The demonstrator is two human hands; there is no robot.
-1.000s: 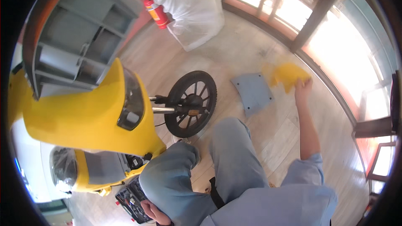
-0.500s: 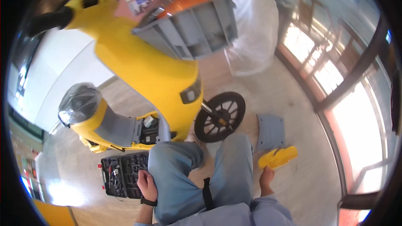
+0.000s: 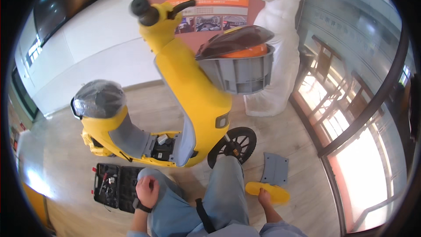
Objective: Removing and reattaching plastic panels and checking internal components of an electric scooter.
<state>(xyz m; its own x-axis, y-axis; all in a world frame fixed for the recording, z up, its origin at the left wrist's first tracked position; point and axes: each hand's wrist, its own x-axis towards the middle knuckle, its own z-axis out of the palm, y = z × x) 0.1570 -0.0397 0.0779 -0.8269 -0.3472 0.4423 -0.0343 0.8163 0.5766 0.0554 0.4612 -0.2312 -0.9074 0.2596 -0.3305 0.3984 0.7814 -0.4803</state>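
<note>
yellow panel (image 3: 277,192) is stretching sideways just past the right hand (image 3: 264,197), which is pinching its near edge; left hand (image 3: 147,192) is sitting well apart, kinda half-curled, looking empty

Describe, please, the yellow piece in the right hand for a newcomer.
Find the big yellow scooter, then its black front wheel. To the right of the wheel a grey panel lies on the floor; just below it in view, the right hand holds the yellow piece. Unlike its grey neighbour, it is bright yellow and held.
</note>
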